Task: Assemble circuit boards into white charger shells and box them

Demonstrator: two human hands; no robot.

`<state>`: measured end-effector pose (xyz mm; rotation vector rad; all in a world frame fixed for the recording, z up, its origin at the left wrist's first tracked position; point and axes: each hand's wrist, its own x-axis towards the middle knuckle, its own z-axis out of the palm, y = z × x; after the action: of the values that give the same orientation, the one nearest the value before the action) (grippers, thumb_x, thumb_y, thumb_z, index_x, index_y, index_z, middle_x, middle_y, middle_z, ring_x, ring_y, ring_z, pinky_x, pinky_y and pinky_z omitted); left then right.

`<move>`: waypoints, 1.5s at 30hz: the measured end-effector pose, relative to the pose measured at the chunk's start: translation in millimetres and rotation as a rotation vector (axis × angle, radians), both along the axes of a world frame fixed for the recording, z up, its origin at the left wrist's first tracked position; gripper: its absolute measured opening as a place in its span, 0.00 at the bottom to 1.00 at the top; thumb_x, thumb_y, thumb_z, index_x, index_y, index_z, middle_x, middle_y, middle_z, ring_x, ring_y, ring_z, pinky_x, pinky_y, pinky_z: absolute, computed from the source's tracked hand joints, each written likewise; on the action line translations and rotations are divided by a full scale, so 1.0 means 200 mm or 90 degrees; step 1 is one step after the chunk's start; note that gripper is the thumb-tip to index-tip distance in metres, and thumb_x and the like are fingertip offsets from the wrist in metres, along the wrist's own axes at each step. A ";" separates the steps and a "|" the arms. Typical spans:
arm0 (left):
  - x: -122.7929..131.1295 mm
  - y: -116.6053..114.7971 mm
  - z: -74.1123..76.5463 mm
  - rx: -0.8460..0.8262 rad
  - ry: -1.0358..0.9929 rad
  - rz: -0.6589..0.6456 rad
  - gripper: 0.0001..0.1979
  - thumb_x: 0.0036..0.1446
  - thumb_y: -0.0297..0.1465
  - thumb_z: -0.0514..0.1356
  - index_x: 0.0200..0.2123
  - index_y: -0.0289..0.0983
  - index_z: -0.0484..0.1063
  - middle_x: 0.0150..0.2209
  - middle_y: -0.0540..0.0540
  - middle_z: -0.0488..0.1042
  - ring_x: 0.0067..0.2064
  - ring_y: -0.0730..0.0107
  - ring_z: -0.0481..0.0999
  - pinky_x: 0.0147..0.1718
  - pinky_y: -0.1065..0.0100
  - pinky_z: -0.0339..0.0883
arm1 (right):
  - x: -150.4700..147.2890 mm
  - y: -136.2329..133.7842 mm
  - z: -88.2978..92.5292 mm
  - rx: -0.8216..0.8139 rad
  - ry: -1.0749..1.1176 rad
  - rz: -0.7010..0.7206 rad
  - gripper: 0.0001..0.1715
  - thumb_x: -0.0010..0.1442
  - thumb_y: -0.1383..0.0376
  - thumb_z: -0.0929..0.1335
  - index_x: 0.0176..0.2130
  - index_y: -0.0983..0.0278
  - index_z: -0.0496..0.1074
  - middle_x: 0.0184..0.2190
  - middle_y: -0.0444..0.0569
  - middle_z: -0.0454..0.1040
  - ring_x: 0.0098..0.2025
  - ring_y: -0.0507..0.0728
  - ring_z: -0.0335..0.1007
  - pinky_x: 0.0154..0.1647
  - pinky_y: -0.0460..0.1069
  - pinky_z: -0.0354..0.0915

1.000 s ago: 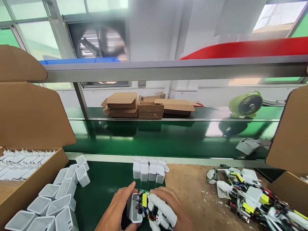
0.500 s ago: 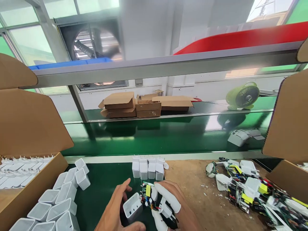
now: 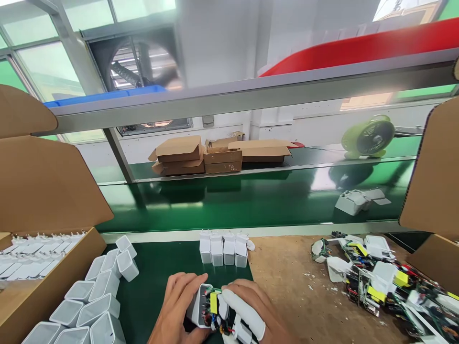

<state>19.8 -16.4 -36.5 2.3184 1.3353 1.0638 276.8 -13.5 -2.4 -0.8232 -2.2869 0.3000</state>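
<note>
At the bottom centre my left hand [image 3: 177, 306] is wrapped round a white charger shell [image 3: 198, 306] with its open end facing right. My right hand [image 3: 251, 308], with white finger cots on some fingers, pinches a green circuit board [image 3: 211, 308] with a yellow part on it. The board sits partly inside the mouth of the shell. Both hands rest over the dark green mat [image 3: 158, 272].
Several assembled white chargers [image 3: 224, 248] stand just beyond the hands. Empty white shells [image 3: 93, 296] lie at the left beside an open carton of plug caps [image 3: 32, 253]. A heap of circuit boards [image 3: 380, 282] lies at the right. A green conveyor belt [image 3: 233, 200] runs behind.
Half a second ago the shell and board were held apart; now the hands have come together and the board is in the shell's opening.
</note>
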 end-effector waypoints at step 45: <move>0.02 -0.03 0.03 0.126 0.089 0.002 0.35 0.61 0.21 0.65 0.70 0.43 0.63 0.56 0.39 0.72 0.55 0.51 0.67 0.55 0.55 0.71 | -0.06 -0.02 -0.01 -0.003 0.021 -0.003 0.53 0.46 0.77 0.64 0.70 0.61 0.57 0.59 0.56 0.72 0.59 0.62 0.68 0.60 0.53 0.72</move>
<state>23.2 -21.8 -30.8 2.5787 1.3366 1.0972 264.2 -17.4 -3.9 -0.8197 -2.2549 0.3155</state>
